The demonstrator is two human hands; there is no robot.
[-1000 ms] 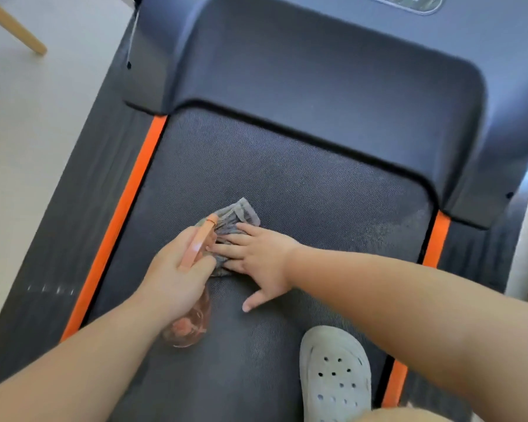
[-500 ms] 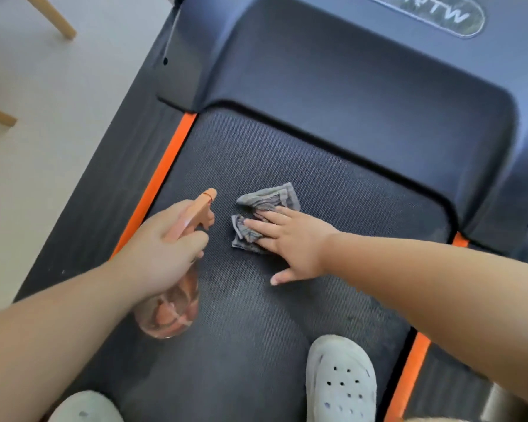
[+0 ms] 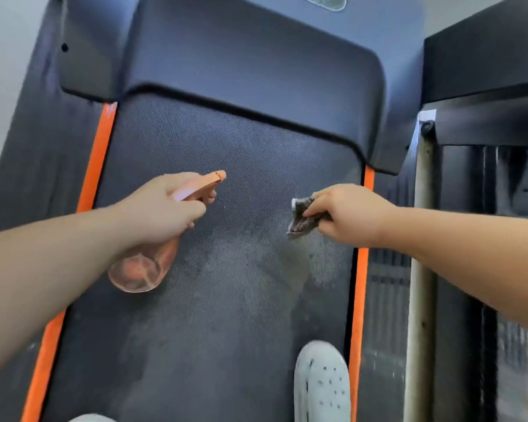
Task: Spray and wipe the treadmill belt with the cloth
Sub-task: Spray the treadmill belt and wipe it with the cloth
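Both hands have drawn apart: the right hand pinches the bunched cloth in curled fingers near the right edge of the belt. The left hand grips the spray bottle over the left half.

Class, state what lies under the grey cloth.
Under the cloth, pinched in the right hand, lies the dark treadmill belt with a pale smeared patch. The belt directly beneath the cloth is covered.
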